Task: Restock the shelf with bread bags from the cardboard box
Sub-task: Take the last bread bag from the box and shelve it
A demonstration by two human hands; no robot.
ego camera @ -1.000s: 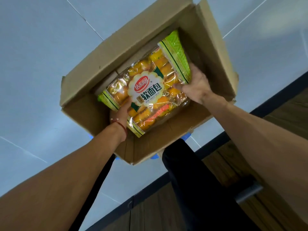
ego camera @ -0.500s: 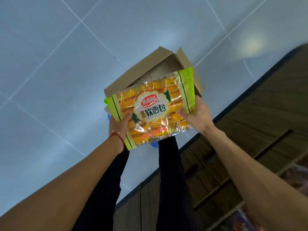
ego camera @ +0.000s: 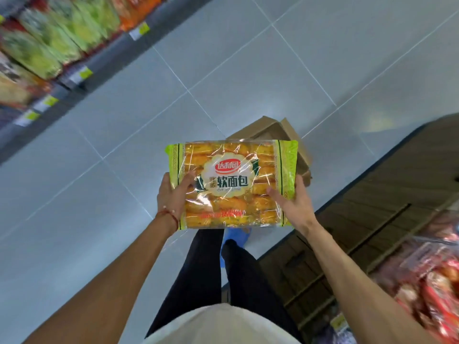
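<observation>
The bread bag (ego camera: 232, 187) in my fingers (ego camera: 186, 180) is glossy, crinkled clear plastic streaked with glare, and the cardboard box (ego camera: 268, 127) behind it is matt brown board. The floor (ego camera: 248, 70) is smooth, shiny tile, the cabinet (ego camera: 387, 192) at my right is dull wood grain, and the cord (ego camera: 171, 216) on my left wrist is red thread

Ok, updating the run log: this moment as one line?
bread bag: held, label up; left hand: grips bag; right hand: grips bag; cardboard box: on floor
</observation>
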